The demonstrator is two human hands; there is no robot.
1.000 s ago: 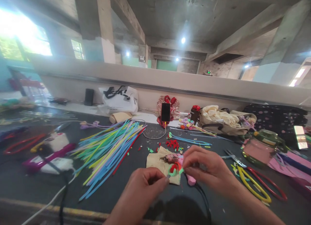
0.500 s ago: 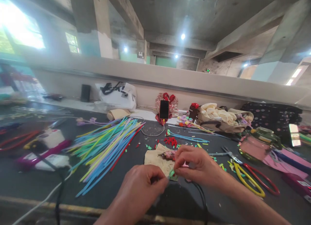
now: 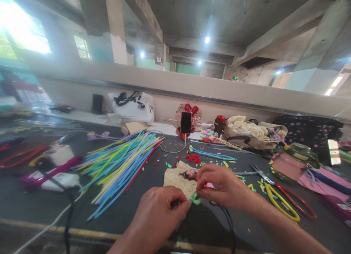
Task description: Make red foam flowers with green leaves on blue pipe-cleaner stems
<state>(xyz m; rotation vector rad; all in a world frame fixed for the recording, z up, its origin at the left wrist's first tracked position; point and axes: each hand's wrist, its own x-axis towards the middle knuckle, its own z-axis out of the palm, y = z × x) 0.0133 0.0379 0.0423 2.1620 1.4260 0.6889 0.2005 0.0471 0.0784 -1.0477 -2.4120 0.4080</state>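
Note:
A small curled piece of mint-green pipe cleaner (image 3: 195, 198) shows between my two hands. My right hand (image 3: 219, 182) pinches it from above with thumb and forefinger. The fingers of my left hand (image 3: 167, 206) are pinched together at the loop's left edge; what lies between them is hidden. Just behind sits a beige cloth pad (image 3: 172, 178), and on it rests a pink-patterned tool with a metal tip (image 3: 189, 173), partly covered by my right hand. Pink material (image 3: 210, 185) peeks out below that hand.
Long coloured pipe cleaners (image 3: 123, 170) lie in a heap at left. Red pieces (image 3: 193, 159) and green scraps are scattered behind the pad. Pliers with red and yellow handles (image 3: 276, 195) lie at right, near a green-tinted jug (image 3: 293, 162). A phone (image 3: 185, 123) stands at the back.
The mint-green piece has turned and now shows as a more open loop between my fingers. Both hands stay almost in place.

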